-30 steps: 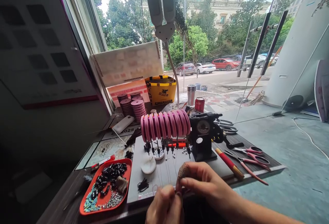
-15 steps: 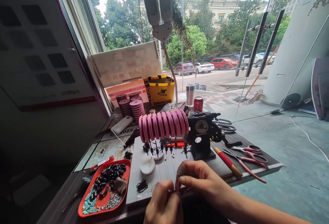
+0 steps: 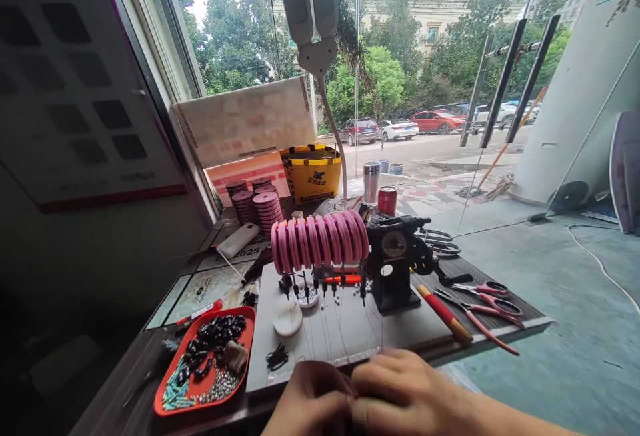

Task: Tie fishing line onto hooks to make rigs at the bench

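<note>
My left hand (image 3: 315, 396) and my right hand (image 3: 400, 389) meet at the front edge of the white board (image 3: 415, 329). Both have their fingers closed, and whatever they pinch is hidden between them. Beyond them, a row of pink spools (image 3: 320, 239) sits on a black hand-cranked winder (image 3: 395, 263). Thin lines with black pieces hang from the spools toward my hands. A round white lid (image 3: 287, 318) and a small dish of beads (image 3: 307, 295) lie on the board, with a black bundle (image 3: 277, 357) nearer the front.
At left is a red tray (image 3: 161, 393) of black and silver pieces. Pliers (image 3: 493, 336), scissors (image 3: 500, 306) and a red-handled tool (image 3: 443, 313) lie at right. Behind stand stacked spools (image 3: 267, 209), a yellow bag (image 3: 313, 179), a red can (image 3: 387, 201) and a lamp arm (image 3: 333, 113).
My hands have moved lower and closer together. My right hand has dropped away from the hanging lines, and its raised thumb and finger are now folded beside my left hand.
</note>
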A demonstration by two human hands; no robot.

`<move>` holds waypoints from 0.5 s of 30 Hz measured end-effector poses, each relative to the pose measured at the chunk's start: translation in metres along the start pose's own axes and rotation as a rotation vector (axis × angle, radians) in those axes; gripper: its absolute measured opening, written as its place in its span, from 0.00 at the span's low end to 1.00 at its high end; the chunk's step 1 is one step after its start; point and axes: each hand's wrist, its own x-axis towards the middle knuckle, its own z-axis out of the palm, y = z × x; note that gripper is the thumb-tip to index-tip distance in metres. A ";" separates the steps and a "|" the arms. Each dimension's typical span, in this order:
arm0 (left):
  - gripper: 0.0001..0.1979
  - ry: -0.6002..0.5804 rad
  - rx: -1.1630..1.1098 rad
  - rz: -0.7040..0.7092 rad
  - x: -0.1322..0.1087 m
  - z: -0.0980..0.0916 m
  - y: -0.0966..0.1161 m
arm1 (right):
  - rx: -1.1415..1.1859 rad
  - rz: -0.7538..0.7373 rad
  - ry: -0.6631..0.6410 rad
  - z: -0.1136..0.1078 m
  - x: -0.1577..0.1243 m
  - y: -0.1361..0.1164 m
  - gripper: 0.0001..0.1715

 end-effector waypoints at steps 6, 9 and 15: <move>0.06 -0.049 -0.337 -0.320 0.000 0.005 0.008 | -0.411 -0.312 0.189 0.012 -0.005 -0.003 0.34; 0.05 -0.070 -0.318 -0.326 0.001 0.006 0.005 | -0.436 -0.296 0.209 0.020 -0.007 -0.003 0.35; 0.02 -0.057 -0.085 -0.052 0.004 -0.001 -0.003 | -0.174 -0.217 0.222 0.030 -0.014 0.001 0.31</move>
